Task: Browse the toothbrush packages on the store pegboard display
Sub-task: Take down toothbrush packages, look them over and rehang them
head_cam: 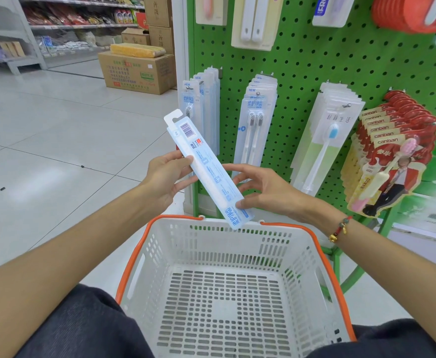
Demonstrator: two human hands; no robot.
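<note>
A single head-worn wide-angle camera is looking forward and down, close over a white basket in the lower middle. It is facing a green pegboard filling the upper right, with shop floor stretching away at left.

The toothbrush package looks like clear, glossy plastic over a printed paper card. Behind it, the pegboard is matt green perforated board with shiny metal hooks. Below the package, the basket is matt white slotted plastic with a smooth orange rim. Left of the pegboard, cartons are dull brown cardboard on a glossy tiled floor.
</note>
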